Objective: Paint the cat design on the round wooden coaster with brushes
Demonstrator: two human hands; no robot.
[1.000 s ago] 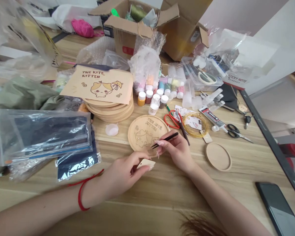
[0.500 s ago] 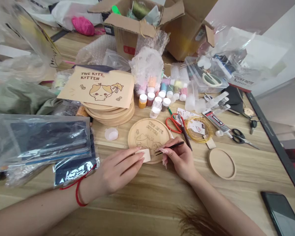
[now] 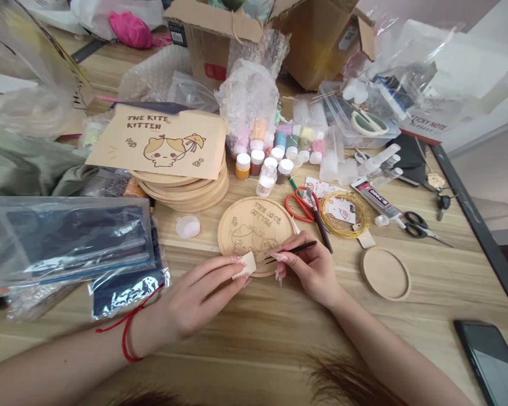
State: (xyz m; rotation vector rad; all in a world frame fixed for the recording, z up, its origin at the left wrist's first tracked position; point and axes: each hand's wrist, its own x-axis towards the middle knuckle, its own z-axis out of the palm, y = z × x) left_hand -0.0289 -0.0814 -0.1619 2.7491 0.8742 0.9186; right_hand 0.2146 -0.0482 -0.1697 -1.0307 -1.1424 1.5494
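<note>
Between its fingertips my left hand [image 3: 198, 293] holds a small pale square piece [image 3: 246, 266], tilted over the near edge of a round wooden board [image 3: 232, 217]. The board lies flat and bears outlined lettering and a kitten drawing. My right hand [image 3: 309, 268] is closed on black tweezers [image 3: 302, 247], their tips pointing left over the board, close to the square piece. Whether the tips grip anything is too small to tell. Just beyond the right hand lie red-handled scissors [image 3: 298, 204] and a dark-handled craft knife [image 3: 322, 225].
A stack of wooden rounds [image 3: 186, 194] carries a kitten picture sheet [image 3: 122, 141]. Small paint jars [image 3: 242, 166] stand behind the board. To the right are a gold wire coil [image 3: 342, 230], a glue tube [image 3: 376, 200], black scissors [image 3: 423, 228], a round tray [image 3: 408, 293] and a phone [image 3: 491, 361].
The square piece has turned and tilted in my left fingers. My right hand with the tweezers has barely moved. The whole view has shifted slightly.
</note>
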